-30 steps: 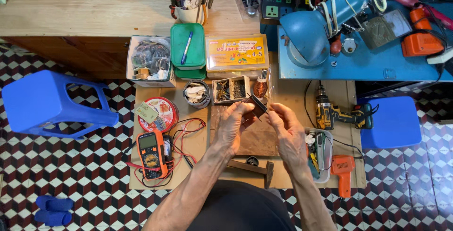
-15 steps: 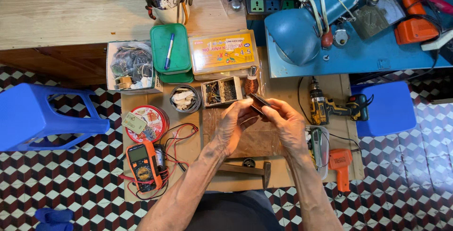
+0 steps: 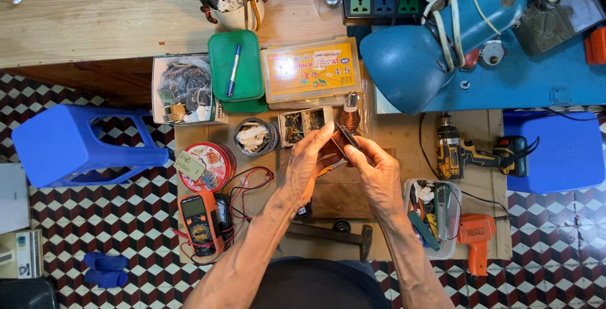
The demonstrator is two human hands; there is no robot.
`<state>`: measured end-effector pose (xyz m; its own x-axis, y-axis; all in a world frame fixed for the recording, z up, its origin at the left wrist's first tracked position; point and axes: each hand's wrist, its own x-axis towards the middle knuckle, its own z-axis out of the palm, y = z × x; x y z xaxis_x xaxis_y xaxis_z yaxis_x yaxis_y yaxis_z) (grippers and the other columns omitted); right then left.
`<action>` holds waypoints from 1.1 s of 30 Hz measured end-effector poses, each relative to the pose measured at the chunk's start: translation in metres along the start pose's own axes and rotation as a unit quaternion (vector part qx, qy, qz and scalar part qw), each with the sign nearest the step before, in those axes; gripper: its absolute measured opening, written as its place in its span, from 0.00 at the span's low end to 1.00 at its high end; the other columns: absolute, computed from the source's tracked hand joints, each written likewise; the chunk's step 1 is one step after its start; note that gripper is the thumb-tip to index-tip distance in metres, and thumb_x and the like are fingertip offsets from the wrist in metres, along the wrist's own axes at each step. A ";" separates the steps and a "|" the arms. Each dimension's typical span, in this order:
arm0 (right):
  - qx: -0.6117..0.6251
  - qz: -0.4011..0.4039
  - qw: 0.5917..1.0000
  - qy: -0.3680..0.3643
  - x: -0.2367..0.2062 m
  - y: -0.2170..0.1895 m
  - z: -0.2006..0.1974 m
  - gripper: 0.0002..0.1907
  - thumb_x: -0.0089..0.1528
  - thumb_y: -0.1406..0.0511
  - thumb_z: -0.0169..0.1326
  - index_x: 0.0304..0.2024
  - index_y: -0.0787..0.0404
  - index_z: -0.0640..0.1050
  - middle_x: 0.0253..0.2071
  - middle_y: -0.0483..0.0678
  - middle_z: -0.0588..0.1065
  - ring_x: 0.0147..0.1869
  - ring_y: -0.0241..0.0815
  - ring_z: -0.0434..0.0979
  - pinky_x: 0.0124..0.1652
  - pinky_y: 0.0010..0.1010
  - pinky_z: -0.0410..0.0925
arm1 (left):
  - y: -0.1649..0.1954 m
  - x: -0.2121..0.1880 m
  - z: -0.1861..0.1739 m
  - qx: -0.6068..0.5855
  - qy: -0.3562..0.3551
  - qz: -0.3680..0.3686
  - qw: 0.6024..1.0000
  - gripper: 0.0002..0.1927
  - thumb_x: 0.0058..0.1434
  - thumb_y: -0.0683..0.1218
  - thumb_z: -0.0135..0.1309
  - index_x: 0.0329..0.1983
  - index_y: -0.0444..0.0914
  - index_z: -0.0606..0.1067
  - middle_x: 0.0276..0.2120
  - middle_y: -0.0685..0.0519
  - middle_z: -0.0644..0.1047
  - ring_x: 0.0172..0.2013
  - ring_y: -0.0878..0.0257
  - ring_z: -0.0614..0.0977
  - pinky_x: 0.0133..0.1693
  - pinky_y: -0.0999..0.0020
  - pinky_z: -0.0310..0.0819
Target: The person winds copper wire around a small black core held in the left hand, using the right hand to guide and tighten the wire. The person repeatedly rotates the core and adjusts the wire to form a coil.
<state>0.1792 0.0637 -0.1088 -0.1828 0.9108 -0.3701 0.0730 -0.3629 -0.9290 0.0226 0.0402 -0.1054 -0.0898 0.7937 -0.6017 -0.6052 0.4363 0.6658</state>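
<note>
While the scene is read from the left edge of the bench (image 3: pixel 404 138), a blue stool (image 3: pixel 76 145) is noted on the tiled floor, then a red round tin (image 3: pixel 205 165) and an orange multimeter (image 3: pixel 199 220) with red leads at the front left corner. Near mid-bench the left hand (image 3: pixel 309 160) is closed on a small dark copper-wound coil (image 3: pixel 344 140), which is also pinched by the fingers of the right hand (image 3: pixel 375 170); the coil is held just above a brown board. A hammer (image 3: pixel 334 233) lies at the front edge. Judged step: the winding is being inspected or worked by fingertip. Fine, steady finger control would be called for next. A yellow drill (image 3: pixel 461 152) lies toward the right edge.
</note>
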 end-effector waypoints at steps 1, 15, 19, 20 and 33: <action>0.000 -0.001 1.000 0.006 0.000 0.000 0.002 0.19 0.63 0.63 0.60 0.54 0.65 0.80 0.40 0.43 0.81 0.41 0.29 0.77 0.43 0.23 0.71 | 0.000 0.001 0.000 -0.011 -0.005 -0.002 1.000 0.21 0.62 0.59 0.57 0.47 0.39 0.78 0.40 0.53 0.81 0.43 0.64 0.81 0.49 0.64 0.76; -0.011 0.016 0.994 0.108 -0.006 -0.007 0.018 0.16 0.61 0.60 0.64 0.43 0.67 0.81 0.31 0.44 0.79 0.32 0.28 0.74 0.32 0.22 0.68 | -0.010 -0.007 0.008 -0.031 -0.039 -0.009 0.999 0.19 0.64 0.57 0.55 0.47 0.38 0.76 0.42 0.51 0.78 0.47 0.62 0.79 0.53 0.60 0.75; -0.016 0.020 0.995 0.099 -0.001 -0.007 0.014 0.17 0.61 0.61 0.63 0.46 0.67 0.81 0.31 0.43 0.79 0.31 0.28 0.74 0.30 0.23 0.68 | -0.011 -0.004 0.004 0.002 -0.054 0.022 0.998 0.21 0.66 0.59 0.54 0.46 0.37 0.78 0.39 0.51 0.80 0.42 0.62 0.81 0.49 0.61 0.78; -0.017 0.009 0.996 0.083 -0.002 -0.006 0.014 0.17 0.61 0.61 0.62 0.47 0.67 0.82 0.31 0.42 0.78 0.31 0.28 0.73 0.31 0.23 0.68 | -0.012 -0.003 0.003 -0.004 -0.058 0.024 0.998 0.22 0.66 0.60 0.54 0.45 0.37 0.78 0.38 0.52 0.80 0.40 0.61 0.82 0.47 0.61 0.79; 0.089 0.048 0.995 0.009 -0.008 0.000 0.014 0.17 0.59 0.67 0.61 0.50 0.66 0.81 0.34 0.43 0.78 0.34 0.30 0.73 0.34 0.23 0.68 | -0.015 -0.005 -0.014 0.025 -0.071 0.022 0.997 0.24 0.66 0.63 0.55 0.48 0.39 0.77 0.38 0.56 0.79 0.38 0.68 0.78 0.42 0.70 0.73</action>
<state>0.1667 0.0536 -0.1057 -0.1653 0.8734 -0.4580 -0.0853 -0.4753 -0.8757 0.0217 0.0234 -0.1183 0.0000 0.8626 -0.5060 -0.5620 0.4185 0.7134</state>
